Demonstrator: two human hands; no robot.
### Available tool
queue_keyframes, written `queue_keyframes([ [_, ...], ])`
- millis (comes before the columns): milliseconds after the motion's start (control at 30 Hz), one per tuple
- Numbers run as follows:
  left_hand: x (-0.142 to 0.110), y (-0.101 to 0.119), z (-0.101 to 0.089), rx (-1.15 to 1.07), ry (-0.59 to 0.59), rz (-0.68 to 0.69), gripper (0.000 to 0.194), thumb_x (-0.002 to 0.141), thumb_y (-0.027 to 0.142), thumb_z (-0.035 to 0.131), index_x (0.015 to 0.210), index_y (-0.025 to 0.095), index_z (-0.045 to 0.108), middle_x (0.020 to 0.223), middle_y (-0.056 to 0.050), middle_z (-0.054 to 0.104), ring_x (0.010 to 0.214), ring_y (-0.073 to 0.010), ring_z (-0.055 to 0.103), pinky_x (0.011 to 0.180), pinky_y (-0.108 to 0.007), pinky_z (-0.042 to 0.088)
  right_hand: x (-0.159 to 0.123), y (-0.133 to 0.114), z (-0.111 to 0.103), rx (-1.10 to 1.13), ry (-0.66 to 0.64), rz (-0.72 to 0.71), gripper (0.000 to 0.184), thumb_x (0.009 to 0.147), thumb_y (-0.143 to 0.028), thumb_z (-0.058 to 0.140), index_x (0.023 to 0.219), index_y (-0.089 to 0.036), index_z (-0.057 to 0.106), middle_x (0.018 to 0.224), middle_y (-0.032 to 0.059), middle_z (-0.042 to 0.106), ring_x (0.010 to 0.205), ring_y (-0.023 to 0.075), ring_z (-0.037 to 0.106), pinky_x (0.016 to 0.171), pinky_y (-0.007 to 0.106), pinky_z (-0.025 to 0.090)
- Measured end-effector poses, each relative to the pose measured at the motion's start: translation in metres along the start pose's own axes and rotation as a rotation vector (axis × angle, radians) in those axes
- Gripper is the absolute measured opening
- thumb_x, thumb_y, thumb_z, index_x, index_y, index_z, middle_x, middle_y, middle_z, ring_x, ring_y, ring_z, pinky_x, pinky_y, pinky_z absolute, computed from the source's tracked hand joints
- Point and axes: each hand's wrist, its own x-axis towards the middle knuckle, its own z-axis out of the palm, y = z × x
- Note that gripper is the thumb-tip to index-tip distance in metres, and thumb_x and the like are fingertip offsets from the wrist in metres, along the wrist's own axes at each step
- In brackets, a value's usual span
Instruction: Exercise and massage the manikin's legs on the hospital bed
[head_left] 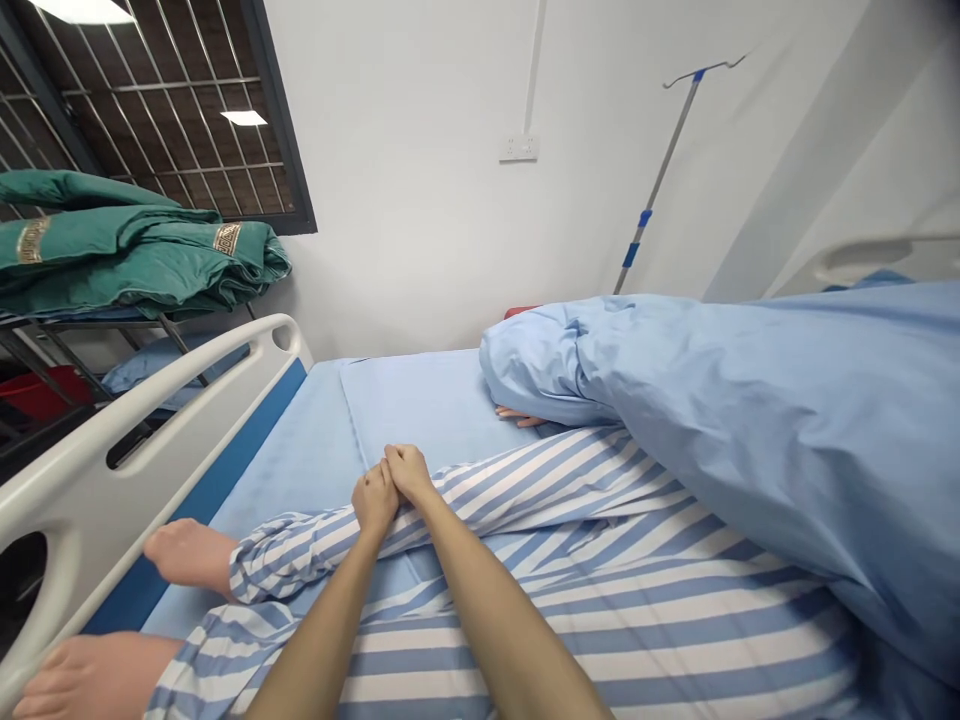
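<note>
A figure with smooth, manikin-like feet lies on the bed in blue-and-white striped trousers. Both my arms reach over the near leg to the far trouser leg. My left hand is closed over this leg around the knee or shin, its fingers curled on the far side. Right beside it, touching it, my right hand is closed on the same leg, fingertips mostly hidden. The far foot and the near foot stick out bare by the footboard. A light blue quilt covers the upper body; fingers peek out beneath it.
The bed's cream-and-blue footboard rises at the left. Light blue sheet lies under the legs. Folded green quilted covers rest on a rack by the barred window. An IV pole stands against the white wall.
</note>
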Motion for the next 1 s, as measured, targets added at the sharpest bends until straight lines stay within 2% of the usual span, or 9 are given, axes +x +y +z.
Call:
queue_keyframes([
  [167, 0.000, 0.000, 0.001, -0.004, -0.019, 0.004, 0.047, 0.091, 0.038, 0.023, 0.085, 0.018, 0.066, 0.091, -0.013, 0.069, 0.085, -0.0229, 0.061, 0.065, -0.029, 0.034, 0.003, -0.006, -0.015, -0.057, -0.015, -0.057, 0.039, 0.083, -0.035, 0.040, 0.049, -0.018, 0.047, 0.048, -0.0042, 0.039, 0.051, 0.0093, 0.034, 0.051, 0.022, 0.024],
  [333, 0.001, -0.001, 0.007, -0.016, 0.001, 0.007, 0.047, 0.090, 0.037, 0.023, 0.078, 0.020, 0.065, 0.091, -0.012, 0.069, 0.085, -0.0212, 0.061, 0.069, -0.029, 0.036, -0.010, 0.015, -0.022, -0.055, 0.006, -0.052, 0.040, 0.086, -0.036, 0.037, 0.053, -0.017, 0.049, 0.050, -0.0038, 0.041, 0.053, 0.0095, 0.036, 0.053, 0.022, 0.025],
  [467, 0.003, 0.000, 0.006, -0.039, -0.032, 0.019, 0.044, 0.088, 0.038, 0.027, 0.073, 0.021, 0.064, 0.090, -0.012, 0.069, 0.084, -0.0219, 0.060, 0.069, -0.029, 0.037, -0.013, 0.023, -0.023, -0.018, 0.020, -0.060, 0.041, 0.086, -0.037, 0.035, 0.052, -0.017, 0.047, 0.049, -0.0047, 0.039, 0.052, 0.0092, 0.036, 0.052, 0.021, 0.026],
  [533, 0.007, 0.006, 0.001, -0.073, -0.040, -0.008, 0.042, 0.086, 0.039, 0.030, 0.067, 0.020, 0.063, 0.084, -0.012, 0.069, 0.078, -0.0227, 0.060, 0.066, -0.030, 0.037, -0.011, 0.023, -0.024, 0.009, 0.036, -0.061, 0.042, 0.086, -0.037, 0.035, 0.051, -0.017, 0.045, 0.048, -0.0050, 0.037, 0.052, 0.0092, 0.035, 0.051, 0.021, 0.025],
  [633, 0.017, 0.024, -0.010, -0.194, 0.025, -0.024, 0.040, 0.082, 0.038, 0.034, 0.056, 0.018, 0.058, 0.066, -0.009, 0.064, 0.065, -0.0197, 0.056, 0.059, -0.028, 0.035, -0.008, 0.023, -0.025, 0.069, 0.049, -0.059, 0.043, 0.086, -0.039, 0.033, 0.050, -0.018, 0.041, 0.047, -0.0052, 0.035, 0.051, 0.0092, 0.035, 0.051, 0.021, 0.025],
  [733, 0.025, 0.045, -0.016, -0.282, 0.102, 0.022, 0.045, 0.084, 0.039, 0.027, 0.054, 0.018, 0.052, 0.056, -0.004, 0.056, 0.057, -0.0146, 0.049, 0.054, -0.025, 0.033, -0.006, 0.024, -0.026, 0.138, 0.051, -0.057, 0.042, 0.085, -0.041, 0.033, 0.050, -0.018, 0.039, 0.048, -0.0051, 0.035, 0.051, 0.0091, 0.035, 0.050, 0.021, 0.026],
  [867, 0.020, 0.054, -0.003, -0.422, 0.193, -0.004, 0.047, 0.086, 0.043, 0.023, 0.052, 0.019, 0.045, 0.051, 0.000, 0.047, 0.053, -0.0114, 0.043, 0.051, -0.023, 0.032, -0.005, 0.027, -0.027, 0.200, 0.078, -0.040, 0.040, 0.085, -0.041, 0.031, 0.051, -0.019, 0.035, 0.048, -0.0051, 0.033, 0.051, 0.0090, 0.034, 0.049, 0.021, 0.026],
  [1000, 0.003, 0.043, 0.022, -0.409, 0.145, 0.025, 0.045, 0.085, 0.042, 0.029, 0.051, 0.018, 0.047, 0.053, -0.001, 0.052, 0.054, -0.0118, 0.043, 0.052, -0.024, 0.030, -0.003, 0.028, -0.028, 0.284, 0.137, -0.006, 0.038, 0.084, -0.041, 0.033, 0.053, -0.019, 0.033, 0.050, -0.0053, 0.033, 0.051, 0.0089, 0.034, 0.048, 0.020, 0.027],
])
